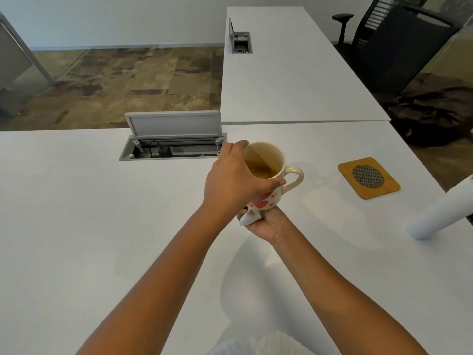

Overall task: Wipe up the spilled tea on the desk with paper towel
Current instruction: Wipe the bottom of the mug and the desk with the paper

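A cream mug (276, 160) with red hearts, holding tea, is lifted above the white desk (102, 213). My left hand (235, 180) grips it from above around the rim and side. Under the mug's base my right hand (266, 224) presses a piece of white paper towel (247, 218), of which only a small corner shows. A roll of paper towel (442, 213) lies on its side at the desk's right edge. No tea puddle is visible on the desk surface.
A wooden coaster (368, 178) with a mesh centre lies to the right of the mug. An open cable box (174, 147) with a raised lid is sunk in the desk behind it. A second desk (294, 73) and a black office chair (399, 39) stand beyond.
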`<state>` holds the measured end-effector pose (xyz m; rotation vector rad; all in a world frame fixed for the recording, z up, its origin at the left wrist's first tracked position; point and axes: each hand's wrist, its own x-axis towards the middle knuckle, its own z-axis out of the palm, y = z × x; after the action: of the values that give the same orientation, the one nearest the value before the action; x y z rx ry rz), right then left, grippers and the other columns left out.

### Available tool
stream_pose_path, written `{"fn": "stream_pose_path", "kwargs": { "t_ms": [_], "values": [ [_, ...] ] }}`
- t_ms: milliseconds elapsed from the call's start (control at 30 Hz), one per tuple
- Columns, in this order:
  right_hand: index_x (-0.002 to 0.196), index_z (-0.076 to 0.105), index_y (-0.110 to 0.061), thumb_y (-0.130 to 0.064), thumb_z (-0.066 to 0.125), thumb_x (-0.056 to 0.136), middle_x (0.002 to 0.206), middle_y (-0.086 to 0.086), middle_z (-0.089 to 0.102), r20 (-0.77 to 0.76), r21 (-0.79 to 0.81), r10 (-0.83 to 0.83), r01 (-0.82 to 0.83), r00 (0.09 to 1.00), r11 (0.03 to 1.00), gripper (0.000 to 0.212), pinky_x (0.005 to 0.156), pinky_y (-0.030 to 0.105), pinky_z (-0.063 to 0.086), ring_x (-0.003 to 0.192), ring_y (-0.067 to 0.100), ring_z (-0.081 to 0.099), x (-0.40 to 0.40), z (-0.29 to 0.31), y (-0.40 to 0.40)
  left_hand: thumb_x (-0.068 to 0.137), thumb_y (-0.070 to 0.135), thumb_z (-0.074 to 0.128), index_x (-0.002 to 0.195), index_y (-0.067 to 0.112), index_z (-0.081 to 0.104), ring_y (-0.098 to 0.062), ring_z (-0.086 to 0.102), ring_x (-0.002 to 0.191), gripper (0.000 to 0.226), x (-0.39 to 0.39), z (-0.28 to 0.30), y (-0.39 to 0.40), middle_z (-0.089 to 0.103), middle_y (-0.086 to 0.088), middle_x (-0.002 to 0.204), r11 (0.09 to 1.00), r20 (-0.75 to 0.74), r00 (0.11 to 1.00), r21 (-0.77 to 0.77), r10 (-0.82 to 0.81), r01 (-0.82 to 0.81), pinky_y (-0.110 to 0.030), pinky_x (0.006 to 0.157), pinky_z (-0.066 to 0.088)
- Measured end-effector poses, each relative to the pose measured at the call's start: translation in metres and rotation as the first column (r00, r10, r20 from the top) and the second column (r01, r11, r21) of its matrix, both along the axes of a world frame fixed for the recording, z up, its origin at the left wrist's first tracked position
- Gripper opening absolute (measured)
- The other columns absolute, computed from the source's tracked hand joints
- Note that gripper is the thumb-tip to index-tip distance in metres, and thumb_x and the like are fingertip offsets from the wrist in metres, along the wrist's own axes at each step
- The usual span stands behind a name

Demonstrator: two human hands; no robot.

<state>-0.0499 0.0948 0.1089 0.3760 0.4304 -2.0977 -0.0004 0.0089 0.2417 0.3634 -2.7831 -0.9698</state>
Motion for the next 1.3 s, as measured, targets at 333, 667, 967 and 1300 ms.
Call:
{"fn": "stream_pose_path", "kwargs": {
  "t_ms": [333, 667, 967, 1300],
  "values": [
    [0.082, 0.063, 0.0, 0.007, 0.087, 0.038, 0.071, 0.008, 0.057, 0.038, 0.073, 0.231, -0.233, 0.972, 0.97, 0.05, 0.04, 0.02, 0.043, 0.048, 0.013, 0.051, 0.02, -0.009, 0.021, 0.062, 0.06, 0.072, 0.141, 0.022, 0.03, -0.017, 0.047, 0.119, 0.097, 0.001, -0.006, -0.009, 0.039, 0.002, 0.139, 0.998, 0.073, 0.997, -0.059, -0.031, 0.035, -0.03, 0.088, 0.047],
    [0.073, 0.061, 0.002, 0.005, 0.084, 0.053, 0.06, 0.006, 0.053, 0.117, 0.024, 0.272, -0.277, 0.955, 0.961, 0.031, 0.042, 0.017, 0.042, 0.045, 0.014, 0.05, 0.013, -0.02, 0.06, 0.063, 0.061, 0.071, 0.14, 0.022, 0.031, -0.017, 0.048, 0.116, 0.095, 0.012, -0.01, -0.011, 0.039, 0.002, 0.139, 0.997, 0.116, 0.993, -0.061, -0.038, 0.045, -0.029, 0.085, 0.047],
    [0.078, 0.073, -0.018, -0.024, 0.097, 0.03, 0.067, -0.005, 0.06, -0.189, 0.285, 0.05, 0.006, 0.981, 0.959, 0.054, 0.053, 0.013, 0.043, 0.058, 0.003, 0.051, 0.012, -0.018, 0.08, 0.061, 0.058, 0.073, 0.139, 0.023, 0.032, -0.017, 0.047, 0.117, 0.095, 0.022, -0.011, -0.025, 0.039, 0.002, 0.139, 0.998, 0.085, 0.995, -0.013, 0.058, -0.057, -0.027, 0.081, 0.041],
    [0.084, 0.069, -0.017, -0.005, 0.057, 0.087, 0.065, -0.006, 0.067, -0.39, 0.687, 0.162, 0.169, 0.907, 0.707, 0.018, 0.047, 0.014, 0.045, 0.053, 0.004, 0.058, 0.032, -0.006, 0.079, 0.061, 0.057, 0.074, 0.138, 0.024, 0.033, -0.017, 0.048, 0.117, 0.094, 0.031, -0.015, -0.029, 0.04, 0.003, 0.138, 0.995, 0.082, 0.992, -0.006, 0.096, -0.096, -0.027, 0.081, 0.041]
  ]
}}
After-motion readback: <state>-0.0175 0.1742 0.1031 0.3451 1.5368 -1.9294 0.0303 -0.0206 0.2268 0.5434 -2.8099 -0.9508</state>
